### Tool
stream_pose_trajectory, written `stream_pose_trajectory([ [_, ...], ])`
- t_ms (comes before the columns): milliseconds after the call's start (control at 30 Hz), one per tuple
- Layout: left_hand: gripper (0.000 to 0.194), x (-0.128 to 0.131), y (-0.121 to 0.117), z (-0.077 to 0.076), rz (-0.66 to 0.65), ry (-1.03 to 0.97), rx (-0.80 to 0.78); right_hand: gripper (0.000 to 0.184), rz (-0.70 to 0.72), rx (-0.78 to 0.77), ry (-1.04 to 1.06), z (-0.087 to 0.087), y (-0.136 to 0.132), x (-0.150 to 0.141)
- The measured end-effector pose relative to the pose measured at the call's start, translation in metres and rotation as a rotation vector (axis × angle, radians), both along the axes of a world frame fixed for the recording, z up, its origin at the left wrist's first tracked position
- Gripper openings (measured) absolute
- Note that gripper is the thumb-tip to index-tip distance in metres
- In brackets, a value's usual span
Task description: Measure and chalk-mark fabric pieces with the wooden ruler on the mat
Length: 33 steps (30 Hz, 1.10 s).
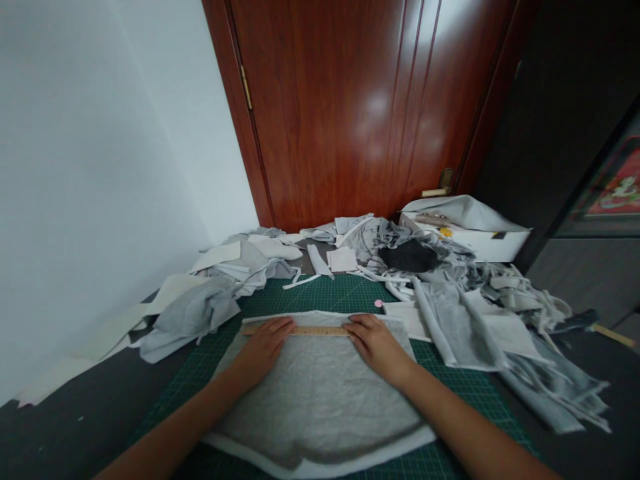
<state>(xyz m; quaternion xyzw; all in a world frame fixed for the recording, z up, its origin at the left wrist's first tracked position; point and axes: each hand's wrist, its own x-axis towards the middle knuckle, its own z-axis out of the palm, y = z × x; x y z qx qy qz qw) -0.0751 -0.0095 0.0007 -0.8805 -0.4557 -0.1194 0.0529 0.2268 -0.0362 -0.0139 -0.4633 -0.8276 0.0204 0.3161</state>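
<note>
A wooden ruler (320,331) lies across the upper part of a grey piece of fabric (320,393), just below its white far edge. The fabric is spread on a green cutting mat (330,293). My left hand (270,343) rests flat on the left part of the ruler, fingers stretched out. On the right part lies my right hand (375,343), its fingers also extended over the ruler and cloth. Both hands press from above rather than wrap around anything. The ruler's ends are hidden under the hands or hard to make out.
Heaps of grey and white fabric scraps (200,307) flank the mat on the left, with more folded cloth (460,333) on the right. A white box (495,245) stands at the back right before a brown door (325,113). A pink disc (379,303) lies near the mat's far side.
</note>
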Motion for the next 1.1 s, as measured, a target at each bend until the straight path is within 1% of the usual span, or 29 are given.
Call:
stream_pose_trajectory([
  [100,0.042,0.002,-0.005,0.002,0.065,0.0,0.016,0.027,-0.006,-0.009,0.037,-0.003,0.002,0.003],
  [200,0.036,0.004,-0.008,0.005,0.103,-0.013,0.041,0.026,-0.019,-0.012,0.04,-0.006,0.004,0.004],
  [300,0.034,0.005,-0.009,0.006,0.125,-0.018,0.06,0.03,0.045,0.001,0.062,-0.009,0.005,0.005],
  [367,0.034,0.004,-0.009,0.005,0.138,-0.018,0.064,0.035,0.096,0.012,0.065,-0.01,0.005,0.006],
  [433,0.035,0.004,-0.009,0.002,0.151,-0.025,0.064,0.037,0.116,0.017,0.047,-0.011,0.005,0.006],
  [567,0.036,0.003,-0.011,0.0,0.159,-0.031,0.071,0.034,0.071,0.0,-0.013,-0.011,0.004,0.006],
  [767,0.033,0.009,-0.015,0.005,0.171,0.014,0.097,0.034,0.014,-0.005,-0.075,-0.009,0.001,0.004],
  [900,0.032,0.023,-0.023,0.005,0.159,0.032,0.112,0.035,-0.014,-0.016,-0.135,-0.007,-0.008,0.016],
  [1033,0.038,0.052,-0.042,0.002,0.156,0.036,0.119,0.035,-0.055,-0.049,-0.194,-0.007,-0.022,0.043],
  [1100,0.042,0.069,-0.051,0.002,0.147,0.047,0.098,0.035,-0.078,-0.058,-0.238,-0.005,-0.027,0.053],
])
